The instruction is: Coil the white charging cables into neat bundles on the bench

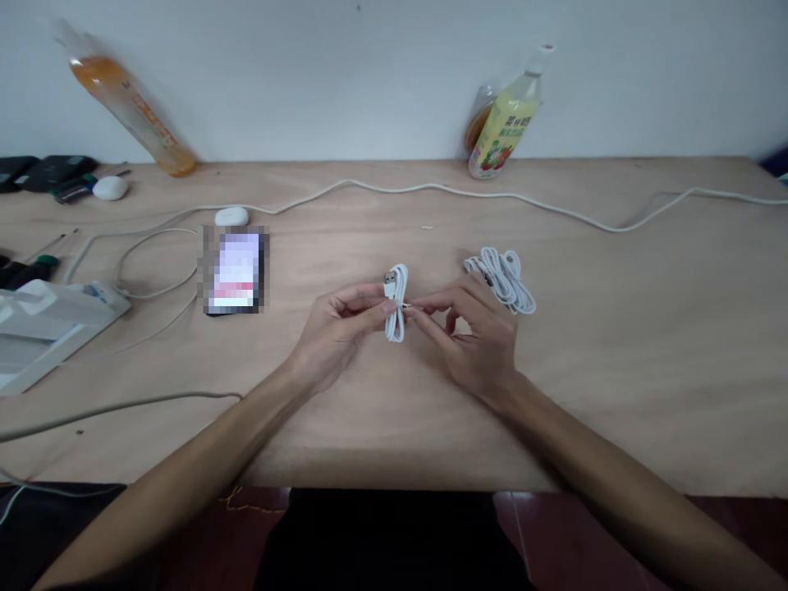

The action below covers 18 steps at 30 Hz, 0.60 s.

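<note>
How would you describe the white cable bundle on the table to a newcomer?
On the pale wooden table, find the right hand. Just beyond its knuckles lies the bundle of looped white cable. Unlike the smaller white coil with a metal-tipped plug, held by the left hand, it rests on the wood.

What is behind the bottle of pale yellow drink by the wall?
Behind the bottle, a clear and brown object shows past its left edge; the bottle hides the rest.

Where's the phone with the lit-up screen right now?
In the head view, the phone lies on the table to the left, beyond the left hand, just nearer than a small white case.
</note>
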Motion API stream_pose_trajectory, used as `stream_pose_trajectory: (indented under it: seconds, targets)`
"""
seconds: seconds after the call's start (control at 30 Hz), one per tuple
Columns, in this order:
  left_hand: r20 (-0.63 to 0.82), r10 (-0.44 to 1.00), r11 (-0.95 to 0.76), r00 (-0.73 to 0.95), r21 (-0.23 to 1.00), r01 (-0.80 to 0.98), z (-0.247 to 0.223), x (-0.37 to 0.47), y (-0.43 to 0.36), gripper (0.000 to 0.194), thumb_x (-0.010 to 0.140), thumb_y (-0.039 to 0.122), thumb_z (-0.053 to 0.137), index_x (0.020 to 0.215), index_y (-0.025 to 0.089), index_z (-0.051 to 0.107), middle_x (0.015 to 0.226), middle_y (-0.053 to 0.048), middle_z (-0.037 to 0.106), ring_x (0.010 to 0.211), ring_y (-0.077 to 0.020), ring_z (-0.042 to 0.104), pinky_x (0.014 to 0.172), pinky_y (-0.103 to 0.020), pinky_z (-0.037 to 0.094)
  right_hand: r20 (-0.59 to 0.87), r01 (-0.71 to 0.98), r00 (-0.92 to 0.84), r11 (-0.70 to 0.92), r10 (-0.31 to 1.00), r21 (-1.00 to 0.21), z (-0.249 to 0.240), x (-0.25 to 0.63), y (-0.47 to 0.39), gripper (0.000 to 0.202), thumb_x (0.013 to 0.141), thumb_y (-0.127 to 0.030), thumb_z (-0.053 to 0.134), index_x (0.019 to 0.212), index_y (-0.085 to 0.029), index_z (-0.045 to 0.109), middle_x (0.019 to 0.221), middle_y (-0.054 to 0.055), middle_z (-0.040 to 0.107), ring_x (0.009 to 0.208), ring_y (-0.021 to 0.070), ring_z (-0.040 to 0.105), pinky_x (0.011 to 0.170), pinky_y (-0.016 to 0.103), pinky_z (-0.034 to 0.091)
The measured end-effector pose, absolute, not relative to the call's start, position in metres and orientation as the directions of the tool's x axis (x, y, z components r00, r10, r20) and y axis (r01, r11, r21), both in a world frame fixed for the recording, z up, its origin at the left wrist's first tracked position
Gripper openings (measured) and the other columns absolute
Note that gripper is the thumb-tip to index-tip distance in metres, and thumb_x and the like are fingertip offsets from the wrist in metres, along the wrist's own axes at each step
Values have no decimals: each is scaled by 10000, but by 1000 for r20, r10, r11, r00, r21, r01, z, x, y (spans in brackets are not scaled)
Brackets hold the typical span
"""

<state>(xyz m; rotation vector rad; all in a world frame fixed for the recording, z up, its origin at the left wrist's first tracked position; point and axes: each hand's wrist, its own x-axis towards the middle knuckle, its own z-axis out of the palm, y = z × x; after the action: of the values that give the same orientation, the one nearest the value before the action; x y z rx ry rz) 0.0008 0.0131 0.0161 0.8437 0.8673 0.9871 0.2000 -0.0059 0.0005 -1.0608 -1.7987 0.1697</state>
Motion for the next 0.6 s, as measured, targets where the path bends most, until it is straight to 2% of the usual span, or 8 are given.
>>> stream_pose_trajectory:
  seconds: [0.23,0.6]
  targets:
    - [-179,953,252,243,915,-316,14,2,12,328,732,304,1019,1012,208,879,988,-55,882,930,-211,826,952,-361,632,669,506,-17,583,743,-636,-1,195,-9,82,999,-221,805,961,-274,854,755,-1,763,629,168,594,605,351,514]
    - [-144,967,200,211,940,-275,10,4,11,365,715,355,1019,1021,209,884,982,-76,888,933,-257,843,970,-432,660,428,249,87,397,899,-883,-6,190,-10,46,941,-294,853,908,-285,884,736,-6,754,640,156,631,565,306,508]
